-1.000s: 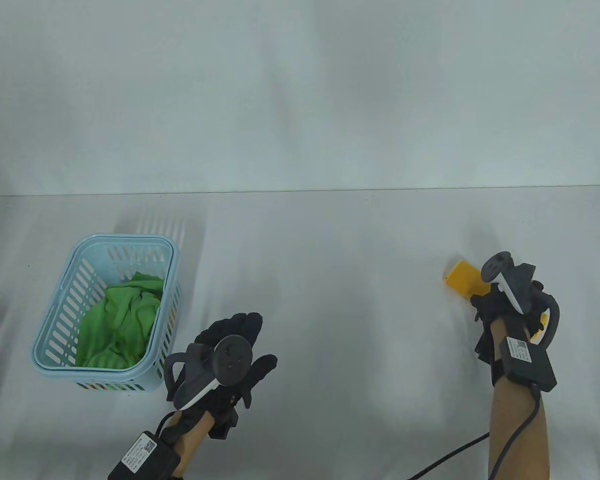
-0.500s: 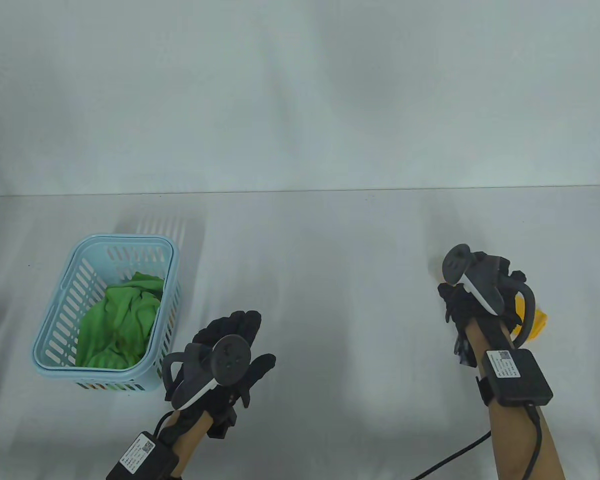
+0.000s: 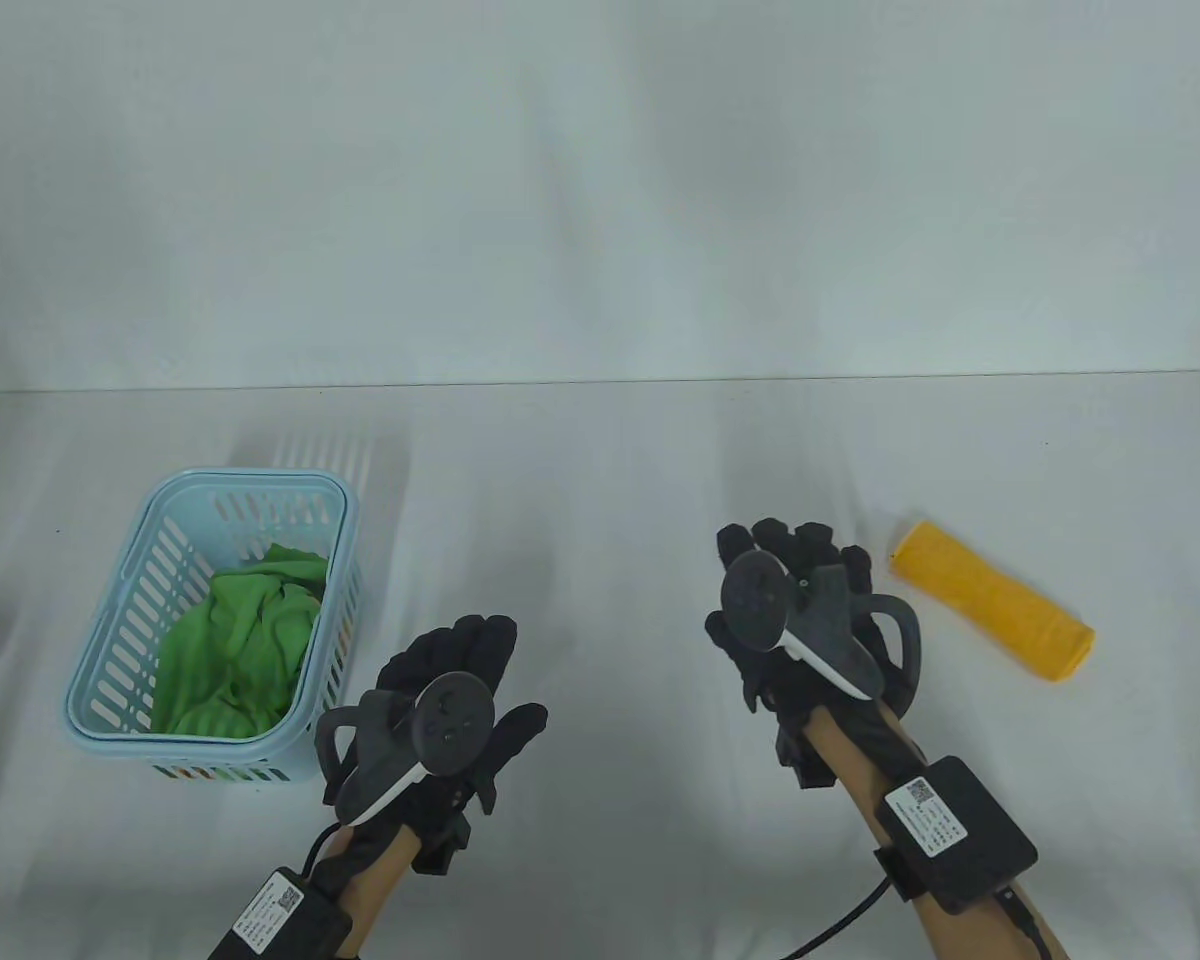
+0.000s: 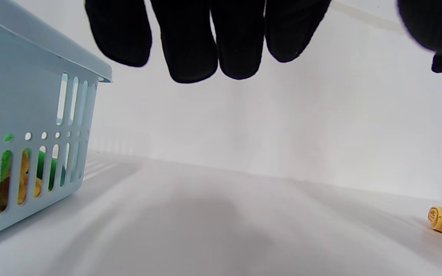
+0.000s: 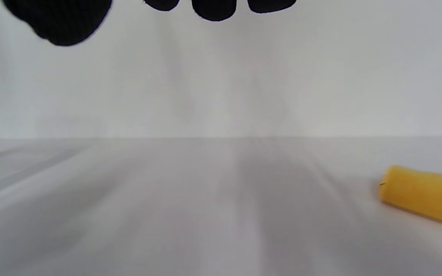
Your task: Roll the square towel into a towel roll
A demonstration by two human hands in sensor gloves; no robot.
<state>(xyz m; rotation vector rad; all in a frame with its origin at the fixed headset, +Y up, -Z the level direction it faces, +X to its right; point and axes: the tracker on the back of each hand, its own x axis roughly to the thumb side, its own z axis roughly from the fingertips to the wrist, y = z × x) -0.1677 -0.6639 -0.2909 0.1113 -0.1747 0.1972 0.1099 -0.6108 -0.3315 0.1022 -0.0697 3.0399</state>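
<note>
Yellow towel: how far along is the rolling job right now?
Done: the yellow towel roll lies rolled on the table. In hand: nothing; left hand and right hand are empty. Left: a crumpled green towel sits in the blue basket.

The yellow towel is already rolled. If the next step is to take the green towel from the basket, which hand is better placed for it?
Probably the left hand. It hovers open just beside the blue basket holding the green towel. The right hand is across the table, near the yellow roll.
</note>
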